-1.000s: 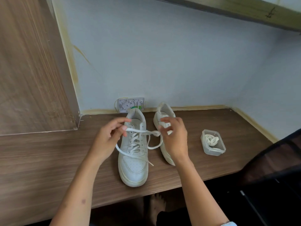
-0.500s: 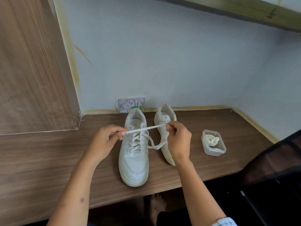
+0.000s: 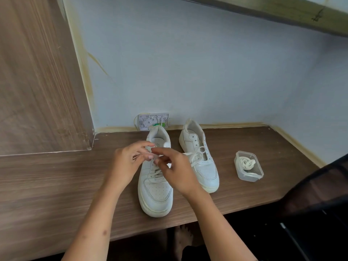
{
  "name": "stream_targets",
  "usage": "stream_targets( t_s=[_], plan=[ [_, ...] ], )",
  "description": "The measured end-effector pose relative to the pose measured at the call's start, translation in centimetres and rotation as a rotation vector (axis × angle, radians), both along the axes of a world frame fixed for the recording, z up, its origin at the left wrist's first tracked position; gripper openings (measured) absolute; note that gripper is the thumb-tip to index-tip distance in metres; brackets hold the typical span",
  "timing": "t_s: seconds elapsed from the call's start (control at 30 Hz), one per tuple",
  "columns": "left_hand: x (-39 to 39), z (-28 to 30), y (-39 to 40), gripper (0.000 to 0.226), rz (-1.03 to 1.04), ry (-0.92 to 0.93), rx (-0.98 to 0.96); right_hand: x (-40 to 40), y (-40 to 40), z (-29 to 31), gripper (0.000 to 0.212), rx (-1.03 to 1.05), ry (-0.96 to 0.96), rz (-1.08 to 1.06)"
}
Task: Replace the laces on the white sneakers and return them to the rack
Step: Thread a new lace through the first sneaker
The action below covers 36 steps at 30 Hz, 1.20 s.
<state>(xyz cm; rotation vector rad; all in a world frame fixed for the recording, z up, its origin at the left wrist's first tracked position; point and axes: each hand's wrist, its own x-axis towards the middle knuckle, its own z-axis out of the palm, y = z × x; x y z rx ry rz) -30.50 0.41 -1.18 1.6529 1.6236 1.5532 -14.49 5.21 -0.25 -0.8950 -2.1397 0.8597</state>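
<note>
Two white sneakers stand on the wooden desk (image 3: 56, 185), toes toward me. The left sneaker (image 3: 156, 193) is laced up its front. My left hand (image 3: 128, 162) pinches one end of its white lace (image 3: 195, 154) just above the tongue. My right hand (image 3: 175, 170) is over the same shoe's eyelets, fingers curled round the other part of the lace, whose free end trails right over the right sneaker (image 3: 203, 162). The right sneaker's upper eyelets show bare. Both hands hide the knot area.
A small clear plastic box (image 3: 248, 169) with a coiled white lace sits to the right of the shoes. A wall socket plate (image 3: 153, 121) is behind the left sneaker. A wooden panel rises at left; a dark chair (image 3: 320, 194) stands at right.
The hands, which held the lace stretched wide apart over the left sneaker, have come together above its tongue. The right hand crossed from the right sneaker toward the left hand.
</note>
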Motion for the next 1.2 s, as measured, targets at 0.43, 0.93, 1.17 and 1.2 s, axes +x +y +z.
stream_targets(
  t_s=[0.43, 0.93, 1.17, 1.2],
  plan=[
    [1.3, -0.8, 1.3, 0.036, 0.037, 0.132, 0.128, 0.3, 1.0, -0.6, 0.013, 0.061, 0.054, -0.175],
    [0.4, -3.0, 2.0, 0.046, 0.136, 0.431, -0.164, -0.9, 1.9, -2.5, 0.012, 0.320, -0.041, -0.455],
    [0.4, -3.3, 2.0, 0.041, 0.146, 0.411, -0.138, -2.4, 1.7, -2.7, 0.012, 0.349, -0.117, -0.585],
    [0.4, -3.3, 2.0, 0.042, 0.146, 0.405, -0.139, -2.6, 1.6, -2.8, 0.013, 0.333, -0.126, -0.588]
  ],
)
